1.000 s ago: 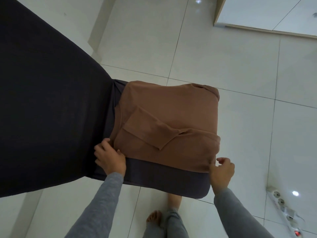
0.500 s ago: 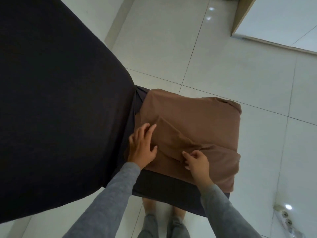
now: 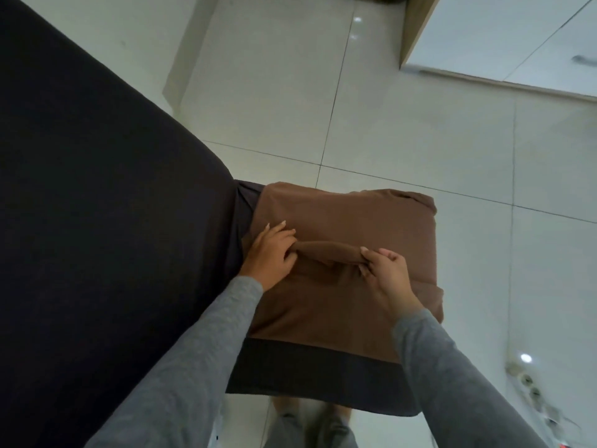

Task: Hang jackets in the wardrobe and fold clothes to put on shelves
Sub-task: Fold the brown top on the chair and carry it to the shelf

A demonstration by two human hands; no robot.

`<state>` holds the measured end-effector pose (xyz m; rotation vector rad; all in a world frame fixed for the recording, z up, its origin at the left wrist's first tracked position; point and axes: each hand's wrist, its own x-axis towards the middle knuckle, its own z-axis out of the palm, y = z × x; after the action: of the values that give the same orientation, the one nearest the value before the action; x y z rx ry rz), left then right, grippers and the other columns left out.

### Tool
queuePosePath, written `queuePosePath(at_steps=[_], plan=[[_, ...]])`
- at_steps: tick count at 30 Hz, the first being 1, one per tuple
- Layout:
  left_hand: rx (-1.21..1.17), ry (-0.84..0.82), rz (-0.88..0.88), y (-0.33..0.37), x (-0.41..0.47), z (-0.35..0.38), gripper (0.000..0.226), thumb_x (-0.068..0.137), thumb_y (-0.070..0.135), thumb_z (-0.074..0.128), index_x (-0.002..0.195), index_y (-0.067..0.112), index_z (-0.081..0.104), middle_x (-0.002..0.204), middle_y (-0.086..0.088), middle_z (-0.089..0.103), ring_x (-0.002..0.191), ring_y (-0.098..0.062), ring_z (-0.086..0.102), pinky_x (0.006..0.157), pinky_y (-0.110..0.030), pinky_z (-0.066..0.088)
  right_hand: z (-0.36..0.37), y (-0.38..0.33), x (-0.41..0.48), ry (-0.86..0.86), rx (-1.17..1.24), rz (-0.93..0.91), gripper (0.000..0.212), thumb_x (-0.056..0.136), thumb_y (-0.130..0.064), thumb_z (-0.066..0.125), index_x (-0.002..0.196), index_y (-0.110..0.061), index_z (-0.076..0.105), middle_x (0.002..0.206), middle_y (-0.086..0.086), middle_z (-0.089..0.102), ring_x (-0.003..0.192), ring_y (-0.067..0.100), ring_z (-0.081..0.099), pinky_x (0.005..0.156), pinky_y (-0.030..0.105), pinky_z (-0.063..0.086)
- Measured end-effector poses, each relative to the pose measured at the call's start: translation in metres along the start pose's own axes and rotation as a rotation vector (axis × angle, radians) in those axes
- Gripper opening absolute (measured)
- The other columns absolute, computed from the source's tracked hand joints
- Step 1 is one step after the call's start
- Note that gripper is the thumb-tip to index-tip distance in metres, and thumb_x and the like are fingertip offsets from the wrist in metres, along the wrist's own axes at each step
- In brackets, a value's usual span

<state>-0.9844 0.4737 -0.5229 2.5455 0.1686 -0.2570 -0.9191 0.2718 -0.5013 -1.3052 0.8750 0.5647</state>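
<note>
A folded brown garment (image 3: pixel 349 221) lies flat on a dark cushioned seat (image 3: pixel 323 379) beside a large black upholstered surface (image 3: pixel 97 221). Its sleeve (image 3: pixel 326 252) is bunched into a raised roll across the middle. My left hand (image 3: pixel 269 253) rests on the garment's left side, and its fingers grip the left end of the roll. The right end is pinched between the thumb and fingers of my right hand (image 3: pixel 386 273). Both forearms wear grey sleeves.
White tiled floor (image 3: pixel 403 124) surrounds the seat. A white cabinet (image 3: pixel 484 43) with a wooden edge stands at the top right. A white power strip (image 3: pixel 533 392) lies on the floor at the lower right. My feet (image 3: pixel 310 425) show below the seat.
Both hands moved from the garment's near corners onto its top. The sleeve, which lay flat and diagonal, is now gathered into a roll held between them.
</note>
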Motion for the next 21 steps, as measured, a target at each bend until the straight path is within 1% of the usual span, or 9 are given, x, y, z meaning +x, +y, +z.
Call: queuePosePath(at_steps=[2, 4, 6, 8, 11, 14, 17, 19, 21], plan=[[-0.189, 0.101, -0.136, 0.004, 0.007, -0.006, 0.017, 0.09, 0.016, 0.054, 0.104, 0.011, 0.063, 0.108, -0.007, 0.064, 0.117, -0.024, 0.052, 0.112, -0.038, 0.026, 0.002, -0.002, 0.001, 0.001, 0.057, 0.01, 0.034, 0.088, 0.001, 0.059, 0.114, -0.008, 0.04, 0.101, 0.012, 0.049, 0.082, 0.012, 0.055, 0.064, 0.019, 0.052], [-0.333, 0.159, -0.232, 0.01, 0.01, -0.014, 0.01, 0.09, 0.02, 0.055, 0.096, 0.013, 0.059, 0.089, -0.005, 0.063, 0.092, -0.023, 0.058, 0.09, -0.036, 0.047, 0.001, 0.001, 0.001, 0.002, 0.082, 0.019, 0.03, 0.088, -0.001, 0.06, 0.11, -0.009, 0.041, 0.092, 0.009, 0.05, 0.076, 0.011, 0.053, 0.054, 0.015, 0.051], [-0.402, 0.222, -0.228, 0.014, 0.007, -0.018, 0.007, 0.088, 0.019, 0.058, 0.09, 0.012, 0.057, 0.082, -0.005, 0.061, 0.078, -0.019, 0.058, 0.07, -0.025, 0.048, 0.0, 0.004, -0.005, 0.031, 0.086, 0.001, 0.029, 0.089, -0.002, 0.059, 0.11, -0.009, 0.041, 0.089, 0.008, 0.051, 0.073, 0.011, 0.053, 0.05, 0.014, 0.048], [-0.428, 0.261, -0.173, 0.016, -0.004, -0.021, 0.006, 0.084, 0.013, 0.061, 0.082, 0.011, 0.056, 0.075, -0.003, 0.059, 0.07, -0.016, 0.057, 0.062, -0.013, 0.042, -0.005, 0.007, -0.017, 0.05, 0.034, -0.053, 0.027, 0.089, -0.003, 0.059, 0.11, -0.008, 0.043, 0.093, 0.008, 0.052, 0.074, 0.012, 0.054, 0.056, 0.019, 0.047], [-0.445, 0.22, -0.072, 0.014, -0.034, -0.02, 0.01, 0.077, 0.018, 0.058, 0.075, 0.008, 0.057, 0.072, -0.002, 0.059, 0.069, -0.013, 0.056, 0.065, -0.014, 0.043, -0.018, 0.02, -0.037, 0.064, -0.19, -0.132, 0.024, 0.088, -0.007, 0.061, 0.108, -0.012, 0.048, 0.095, 0.005, 0.055, 0.079, 0.015, 0.055, 0.067, 0.026, 0.047], [-0.227, 0.087, 0.091, 0.003, -0.066, -0.006, 0.026, 0.073, 0.032, 0.051, 0.071, 0.01, 0.064, 0.071, -0.001, 0.064, 0.071, -0.011, 0.055, 0.075, -0.028, 0.045, -0.037, 0.045, -0.047, 0.104, -0.41, -0.152, 0.016, 0.087, -0.008, 0.061, 0.092, -0.019, 0.049, 0.088, 0.005, 0.058, 0.079, 0.018, 0.054, 0.075, 0.037, 0.049], [-0.108, 0.026, 0.113, 0.0, -0.082, 0.002, 0.033, 0.082, 0.044, 0.05, 0.072, 0.016, 0.065, 0.074, 0.007, 0.063, 0.075, -0.011, 0.056, 0.075, -0.028, 0.044, -0.051, 0.061, -0.051, 0.132, -0.538, -0.129, 0.008, 0.09, -0.019, 0.058, 0.089, -0.015, 0.051, 0.081, 0.004, 0.057, 0.078, 0.019, 0.053, 0.079, 0.038, 0.046], [-0.112, 0.096, -0.02, 0.002, -0.077, 0.003, 0.042, 0.086, 0.051, 0.044, 0.092, 0.016, 0.067, 0.093, 0.004, 0.064, 0.091, -0.013, 0.056, 0.08, -0.029, 0.042, -0.055, 0.061, -0.048, 0.16, -0.52, -0.129, 0.017, 0.092, -0.031, 0.056, 0.085, -0.016, 0.055, 0.083, 0.004, 0.061, 0.082, 0.023, 0.057, 0.083, 0.042, 0.05], [-0.072, 0.051, -0.127, 0.004, -0.066, 0.001, 0.052, 0.088, 0.051, 0.044, 0.123, 0.015, 0.057, 0.122, 0.0, 0.055, 0.117, -0.017, 0.046, 0.097, -0.033, 0.039, -0.055, 0.055, -0.042, 0.193, -0.496, -0.135, 0.022, 0.091, -0.038, 0.056, 0.084, -0.017, 0.058, 0.086, 0.006, 0.066, 0.083, 0.024, 0.062, 0.082, 0.043, 0.053]])
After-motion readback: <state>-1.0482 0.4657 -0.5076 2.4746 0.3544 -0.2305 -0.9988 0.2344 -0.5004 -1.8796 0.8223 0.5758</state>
